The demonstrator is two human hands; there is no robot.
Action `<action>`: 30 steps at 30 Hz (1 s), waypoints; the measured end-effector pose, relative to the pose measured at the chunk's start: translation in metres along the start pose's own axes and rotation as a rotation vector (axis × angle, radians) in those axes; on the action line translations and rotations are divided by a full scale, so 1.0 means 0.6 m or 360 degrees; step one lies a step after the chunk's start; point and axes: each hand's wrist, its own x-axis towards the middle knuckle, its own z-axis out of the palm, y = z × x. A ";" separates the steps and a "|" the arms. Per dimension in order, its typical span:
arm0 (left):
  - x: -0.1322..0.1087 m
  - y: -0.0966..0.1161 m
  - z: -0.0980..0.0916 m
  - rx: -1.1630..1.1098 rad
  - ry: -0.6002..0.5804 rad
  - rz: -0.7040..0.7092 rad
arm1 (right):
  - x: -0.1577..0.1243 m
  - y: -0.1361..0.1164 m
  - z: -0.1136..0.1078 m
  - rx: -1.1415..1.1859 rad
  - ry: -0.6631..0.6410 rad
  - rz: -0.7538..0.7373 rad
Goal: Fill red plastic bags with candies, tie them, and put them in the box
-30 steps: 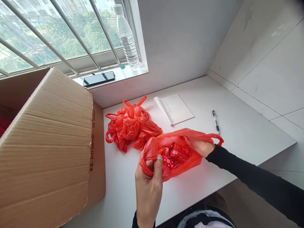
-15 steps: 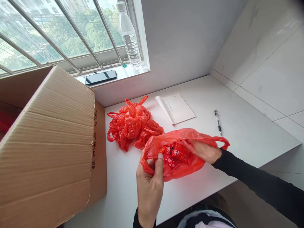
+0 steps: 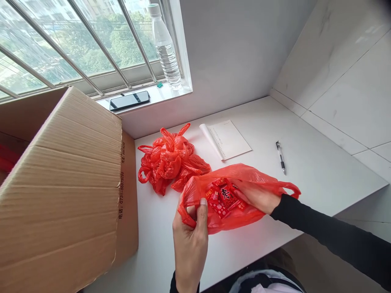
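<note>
My left hand (image 3: 192, 236) pinches the left side of a red plastic bag (image 3: 244, 173), thumb on the outside and fingers tucked under the film. Inside the bag's mouth lie several small red snack packets (image 3: 226, 197), one with a large dark character on its face. My right hand (image 3: 259, 197) reaches into the bag from the right, its fingers stretched out against the packets. Red film partly veils those fingers. One loop handle of the bag lies over by my right wrist.
A crumpled pile of red plastic bags (image 3: 171, 158) lies behind the held bag. Further back are an open notebook (image 3: 230, 140) and a pen (image 3: 280, 158). A large cardboard box (image 3: 67, 183) stands at left. The windowsill holds a phone (image 3: 130, 100) and a water bottle (image 3: 168, 57).
The packets have shifted inside the bag, and the one with the large dark character now shows face up. My left hand has moved slightly left; my right hand stays in the bag.
</note>
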 end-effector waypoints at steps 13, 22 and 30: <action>-0.018 0.019 -0.054 0.0714 0.0318 0.0272 | -0.157 -0.013 -0.122 -0.0453 0.0532 0.0485; -0.035 0.061 -0.046 0.0493 0.0254 0.0568 | -0.156 0.015 -0.151 -0.0313 0.0372 0.0642; -0.050 0.108 -0.032 0.0010 0.0315 0.0945 | -0.164 -0.063 -0.231 0.0461 0.0715 0.0621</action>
